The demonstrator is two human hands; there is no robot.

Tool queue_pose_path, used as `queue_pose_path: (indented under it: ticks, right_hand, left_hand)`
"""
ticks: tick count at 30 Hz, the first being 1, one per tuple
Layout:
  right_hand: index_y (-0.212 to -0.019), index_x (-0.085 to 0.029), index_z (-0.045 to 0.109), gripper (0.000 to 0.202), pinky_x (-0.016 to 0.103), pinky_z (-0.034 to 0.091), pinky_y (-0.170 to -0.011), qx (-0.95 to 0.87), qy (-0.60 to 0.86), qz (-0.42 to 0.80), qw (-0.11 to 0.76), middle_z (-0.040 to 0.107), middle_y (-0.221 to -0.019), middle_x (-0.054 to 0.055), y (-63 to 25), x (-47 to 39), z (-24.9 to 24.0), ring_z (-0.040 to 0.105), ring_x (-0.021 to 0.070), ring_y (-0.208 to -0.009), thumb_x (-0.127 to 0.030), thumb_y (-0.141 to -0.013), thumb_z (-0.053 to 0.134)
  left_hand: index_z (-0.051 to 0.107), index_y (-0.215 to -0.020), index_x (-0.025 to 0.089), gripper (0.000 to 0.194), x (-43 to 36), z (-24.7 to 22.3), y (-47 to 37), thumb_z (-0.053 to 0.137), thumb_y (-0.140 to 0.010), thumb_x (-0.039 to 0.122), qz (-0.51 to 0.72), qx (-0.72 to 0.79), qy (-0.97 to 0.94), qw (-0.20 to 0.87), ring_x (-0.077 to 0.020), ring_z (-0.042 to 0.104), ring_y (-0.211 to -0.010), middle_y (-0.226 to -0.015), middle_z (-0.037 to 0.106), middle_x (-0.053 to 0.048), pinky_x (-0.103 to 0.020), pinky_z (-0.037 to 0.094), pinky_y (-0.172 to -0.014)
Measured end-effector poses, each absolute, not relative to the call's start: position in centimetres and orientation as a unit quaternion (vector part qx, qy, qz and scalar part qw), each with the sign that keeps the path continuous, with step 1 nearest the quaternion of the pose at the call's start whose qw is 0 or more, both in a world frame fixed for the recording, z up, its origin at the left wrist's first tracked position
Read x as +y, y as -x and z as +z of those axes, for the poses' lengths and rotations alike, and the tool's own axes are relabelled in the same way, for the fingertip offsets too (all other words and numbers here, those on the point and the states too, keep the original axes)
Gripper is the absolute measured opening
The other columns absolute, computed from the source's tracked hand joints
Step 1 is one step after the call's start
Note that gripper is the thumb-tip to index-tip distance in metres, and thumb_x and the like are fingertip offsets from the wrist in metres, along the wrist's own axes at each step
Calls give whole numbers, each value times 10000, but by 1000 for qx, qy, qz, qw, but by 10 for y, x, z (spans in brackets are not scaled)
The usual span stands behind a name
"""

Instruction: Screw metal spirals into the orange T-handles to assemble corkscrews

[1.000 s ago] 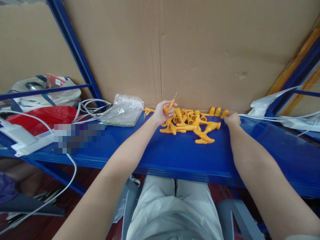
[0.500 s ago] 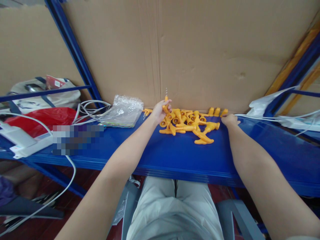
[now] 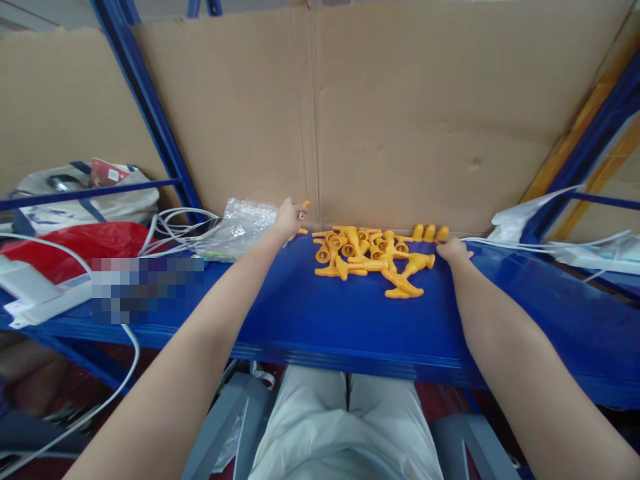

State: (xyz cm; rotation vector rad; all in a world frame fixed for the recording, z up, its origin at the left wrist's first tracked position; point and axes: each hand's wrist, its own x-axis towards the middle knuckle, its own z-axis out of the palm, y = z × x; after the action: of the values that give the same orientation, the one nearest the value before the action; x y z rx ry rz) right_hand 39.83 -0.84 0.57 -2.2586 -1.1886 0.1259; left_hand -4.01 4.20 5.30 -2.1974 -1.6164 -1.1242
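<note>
Along the blue shelf (image 3: 320, 327) | our left hand (image 3: 289, 217) has fingers closed round an orange piece (image 3: 307, 205) | our right hand (image 3: 453, 249) at the end cap (image 3: 443, 233), perhaps steadying it; finger closure unclear

3 caps (image 3: 429, 233) behind right end of handle pile (image 3: 369, 266); plastic bags (image 3: 247, 219) left, cardboard (image 3: 440, 120) behind

The person wears pale grey trousers (image 3: 300, 403) with a faint greenish cast, the cloth smooth along the thighs, a dark line parting the two legs and broad soft creases across the lap, while the left forearm (image 3: 215, 327) and right forearm (image 3: 505, 343) are bare and slim.
</note>
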Motion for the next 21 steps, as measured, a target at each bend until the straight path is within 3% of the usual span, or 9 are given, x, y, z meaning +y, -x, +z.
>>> queue_pose_path:
  ticks: [4,9,16,21]
  right_hand:
    - [-1230,-228,755,407,572,375,-1182,-441,840,53,312,668,-1406,136,-394,-16,10,573,321,-1372,-94,-890,577]
    - [-1182,-231,769,366,544,403,-1164,-440,839,54,317,695,-1361,124,-392,-20,11,603,309,-1334,-116,-894,573]
    - [-1052,-221,804,316,537,442,-1123,-450,835,41,315,738,-1240,143,-395,-15,8,640,329,-1272,-108,-852,588]
    - [-974,-215,801,267,555,450,-1092,-446,834,27,323,755,-1114,154,-397,-10,5,651,348,-1221,-127,-843,586]
  left_hand:
    - [788,-1177,177,382,36,61,47,619,-838,132,-193,-565,785,165,-262,677,-1099,-1152,694,-120,-336,543,-963]
    - [761,-1237,210,372,36,51,38,545,-936,184,-40,-567,796,205,-261,678,-1176,-1203,723,-126,-312,509,-1000]
    - [715,-1333,187,492,40,29,41,482,-906,111,-16,-564,804,187,-265,648,-1243,-1313,701,-148,-323,481,-1057]
    - [676,-1381,208,508,39,23,42,502,-909,144,-5,-579,794,183,-279,612,-1285,-1362,665,-134,-328,451,-1085]
